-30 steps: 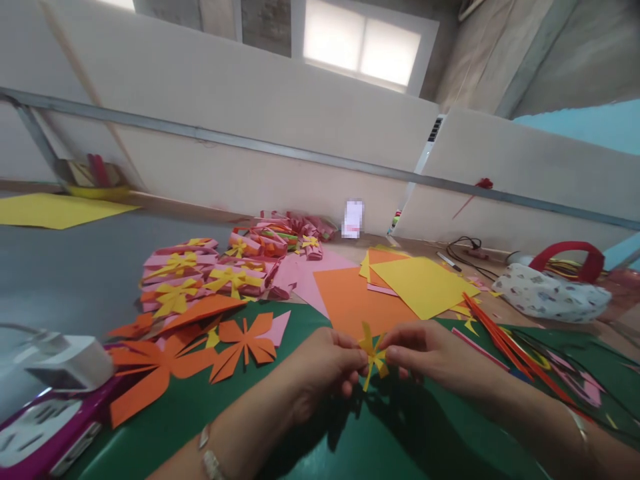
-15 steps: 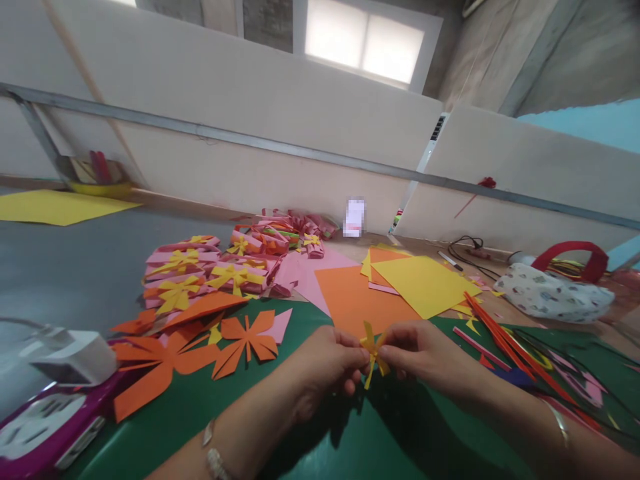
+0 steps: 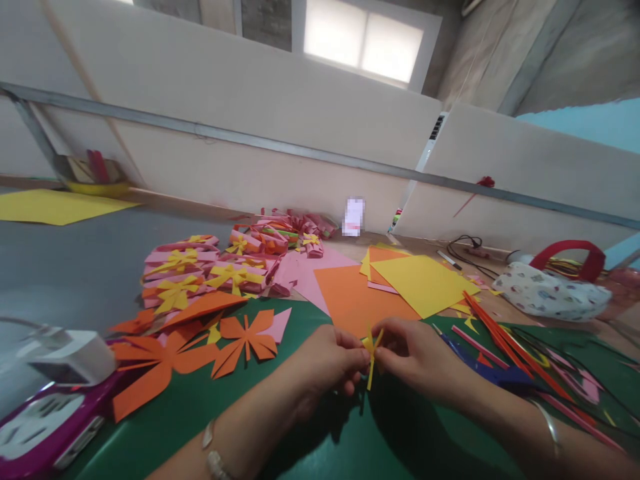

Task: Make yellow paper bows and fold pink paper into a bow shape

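Observation:
Above the green mat point(image 3: 320, 433), a small yellow paper bow point(image 3: 371, 373) is pinched between my two hands. My left hand point(image 3: 345, 360) closes on its left side with thumb and fingers. On the other side, the thumb and forefinger of my right hand point(image 3: 407, 350) also pinch it. The bow is turned nearly edge-on, with its strips pointing up and down. Left of my hands lie orange paper cut-outs with petals point(image 3: 246, 339). Right behind them is a sheet of orange paper point(image 3: 360, 297).
Pink paper rolls with yellow bows point(image 3: 233, 275) are heaped at the back left. Yellow sheets point(image 3: 425, 283) lie at the back right. A blue tool point(image 3: 500, 375), orange strips point(image 3: 505, 340) and a patterned pouch point(image 3: 550, 290) are at right. A purple power strip point(image 3: 40, 427) sits at left.
The yellow bow has turned from facing me to nearly edge-on. My right hand has shifted slightly left and its wrist has lowered, showing more of the blue tool.

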Demonstrator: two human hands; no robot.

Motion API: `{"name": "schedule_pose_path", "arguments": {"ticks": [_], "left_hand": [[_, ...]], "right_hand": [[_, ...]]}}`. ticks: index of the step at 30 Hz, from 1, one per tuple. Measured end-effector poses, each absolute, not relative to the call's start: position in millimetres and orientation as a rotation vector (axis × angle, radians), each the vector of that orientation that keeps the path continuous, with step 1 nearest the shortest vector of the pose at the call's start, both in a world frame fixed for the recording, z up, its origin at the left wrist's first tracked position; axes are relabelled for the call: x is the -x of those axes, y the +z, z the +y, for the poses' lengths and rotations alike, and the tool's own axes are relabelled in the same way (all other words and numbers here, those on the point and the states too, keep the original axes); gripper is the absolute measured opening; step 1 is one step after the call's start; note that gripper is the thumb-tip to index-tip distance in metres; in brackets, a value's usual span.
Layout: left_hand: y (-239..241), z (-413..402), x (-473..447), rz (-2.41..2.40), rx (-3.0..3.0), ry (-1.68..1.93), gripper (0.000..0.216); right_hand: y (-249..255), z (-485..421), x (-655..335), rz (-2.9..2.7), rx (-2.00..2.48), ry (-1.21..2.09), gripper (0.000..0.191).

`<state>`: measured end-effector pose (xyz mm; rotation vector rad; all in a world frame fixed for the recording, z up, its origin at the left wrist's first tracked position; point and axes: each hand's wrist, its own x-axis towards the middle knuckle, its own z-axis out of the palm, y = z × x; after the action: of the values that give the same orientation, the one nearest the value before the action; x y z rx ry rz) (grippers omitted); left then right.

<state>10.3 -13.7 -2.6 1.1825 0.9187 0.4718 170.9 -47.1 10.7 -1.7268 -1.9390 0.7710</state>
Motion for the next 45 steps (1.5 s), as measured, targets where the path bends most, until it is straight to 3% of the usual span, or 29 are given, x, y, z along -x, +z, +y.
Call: {"name": "schedule_pose_path", "arguments": {"ticks": [9, 16, 24, 32, 36, 40, 45], "left_hand": [[-7.0, -13.6, -13.8, 0.949, -1.171, 0.437, 0.016], [-7.9, -11.9, -13.8, 0.956, -1.153, 0.477, 0.016], [-12.4, -8.6, -13.2, 0.971, -1.063, 0.45, 0.014], [-10.1, -9.9, -13.4, 0.943, -0.981, 0.51, 0.008], [-7.9, -10.1, -13.3, 0.94, -0.98, 0.505, 0.006], [-8.1, -10.3, -13.9, 0.939, -0.989, 0.499, 0.006], [-10.0, -10.9, -14.5, 0.914, -1.014, 0.465, 0.004]], "right_hand": [[4.0, -50.5, -162.3, -2.055, 1.568, 0.489, 0.057], [15.0, -44.5, -169.2, -1.719, 1.451, 0.917, 0.038], [43.9, -58.5, -195.4, -1.526, 1.497, 0.655, 0.027], [47.7, -91.3, -209.3, -1.547, 1.557, 0.866, 0.034], [45.3, -114.1, -207.3, -1.655, 1.681, 0.647, 0.034], [44.5, -131.6, -203.1, -1.945, 1.537, 0.247, 0.01], [45.3, -142.8, -195.3, -2.261, 1.447, 0.24, 0.029]]}}
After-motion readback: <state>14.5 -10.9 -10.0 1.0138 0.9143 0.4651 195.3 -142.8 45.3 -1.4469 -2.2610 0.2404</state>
